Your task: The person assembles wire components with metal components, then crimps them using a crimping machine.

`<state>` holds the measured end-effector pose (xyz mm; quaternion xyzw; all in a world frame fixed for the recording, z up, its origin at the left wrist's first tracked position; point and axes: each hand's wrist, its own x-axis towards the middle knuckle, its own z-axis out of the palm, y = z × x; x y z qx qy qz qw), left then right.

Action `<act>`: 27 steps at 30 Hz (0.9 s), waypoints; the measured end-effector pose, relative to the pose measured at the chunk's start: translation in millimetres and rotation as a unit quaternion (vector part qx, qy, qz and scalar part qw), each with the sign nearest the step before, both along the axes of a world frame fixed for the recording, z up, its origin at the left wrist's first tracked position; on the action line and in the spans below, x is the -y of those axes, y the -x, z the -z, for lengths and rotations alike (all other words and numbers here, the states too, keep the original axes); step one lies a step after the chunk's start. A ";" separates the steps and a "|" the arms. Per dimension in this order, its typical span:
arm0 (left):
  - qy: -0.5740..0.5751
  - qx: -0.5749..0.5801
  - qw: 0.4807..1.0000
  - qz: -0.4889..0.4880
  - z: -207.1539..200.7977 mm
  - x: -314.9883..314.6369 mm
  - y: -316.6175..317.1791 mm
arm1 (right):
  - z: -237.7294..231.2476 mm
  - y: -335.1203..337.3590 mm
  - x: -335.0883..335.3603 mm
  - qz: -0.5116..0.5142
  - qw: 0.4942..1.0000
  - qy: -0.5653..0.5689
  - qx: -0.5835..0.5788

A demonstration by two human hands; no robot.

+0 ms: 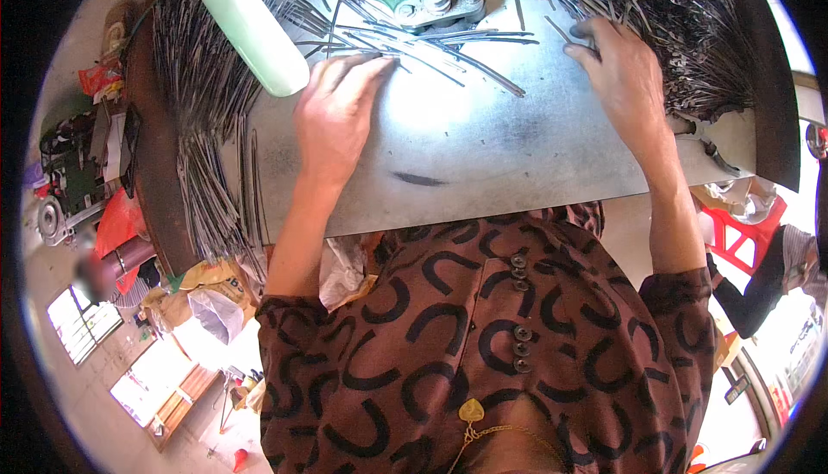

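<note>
At the metal table point(483, 185), the left hand point(336, 112) was half-curled at the loose strips point(495, 76), its hold indeterminable; the right hand point(623, 77), fingers bent, apparently pinched a thin strip point(556, 29). Strip placement seemed in hand, the next move calling for alignment. Loose strips partly obstructed the machine point(437, 1) beyond; dark bundles point(694, 38) flanked it.

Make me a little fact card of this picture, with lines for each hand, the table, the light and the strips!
Left hand: bare left hand, fingertips close to the loose thin grey metal-looking strips
Right hand: bare right hand, thumb and forefinger by one short thin grey strip; grip unclear
Table: flat grey metal tabletop
Light: pale green oblong lamp, near the left hand
Heaps: left heap of thin dark strips; right heap of thin dark strips
</note>
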<state>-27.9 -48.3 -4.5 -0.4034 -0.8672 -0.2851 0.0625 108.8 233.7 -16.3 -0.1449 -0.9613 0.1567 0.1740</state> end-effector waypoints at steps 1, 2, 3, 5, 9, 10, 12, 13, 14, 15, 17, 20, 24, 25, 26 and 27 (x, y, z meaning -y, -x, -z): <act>0.012 -0.052 0.998 0.038 3.1 -1.9 3.7 | -1.8 -3.4 1.5 -0.002 1.000 0.000 0.000; 0.025 -0.104 0.991 0.075 3.7 -1.6 4.8 | -4.5 -6.7 3.5 0.018 0.999 -0.006 0.039; 0.025 -0.103 0.991 0.075 2.7 -1.2 4.0 | -5.9 -10.0 4.4 0.041 0.996 -0.012 0.079; 0.096 -0.060 0.991 0.076 -3.1 2.4 -0.6 | -8.6 -13.0 5.6 0.037 0.997 0.003 0.069; 0.035 0.035 0.994 0.093 -3.2 6.0 -14.2 | -6.8 -15.9 0.1 0.022 0.998 0.032 0.039; -0.003 0.042 0.997 0.065 -2.8 8.1 -16.0 | -6.6 -16.5 -1.4 0.019 0.999 0.034 0.038; -0.039 0.036 0.999 0.001 1.8 15.6 -13.7 | -7.3 -17.7 -4.0 0.013 0.995 0.094 0.023; -0.038 0.035 0.999 -0.002 2.0 18.0 -9.6 | -7.2 -18.8 -5.5 0.010 0.995 0.095 0.022; -0.024 -0.006 1.000 0.002 2.6 19.3 -5.2 | -7.1 -20.0 -7.2 0.041 0.988 0.147 0.030; -0.011 -0.048 0.999 0.005 3.2 19.5 -0.5 | -9.6 -18.5 -7.2 0.069 0.977 0.198 0.036; 0.015 -0.087 0.996 0.019 8.3 17.8 6.3 | -25.0 -17.2 0.6 0.104 0.959 0.255 0.070; 0.016 -0.109 0.992 0.059 7.5 16.8 9.6 | -22.3 -19.6 1.7 0.127 0.933 0.331 0.055; 0.054 -0.052 0.994 0.081 -1.7 15.9 6.4 | -12.4 -24.8 0.8 0.111 0.902 0.415 0.028; 0.043 -0.035 0.995 0.079 -1.5 15.9 5.5 | -12.7 -25.3 1.8 0.109 0.902 0.417 0.011; 0.044 -0.035 0.995 0.079 -1.4 16.4 4.2 | -12.9 -25.3 1.5 0.109 0.902 0.417 0.011; 0.039 -0.032 0.995 0.083 -0.8 16.8 2.7 | -12.8 -25.2 0.4 0.104 0.896 0.431 0.008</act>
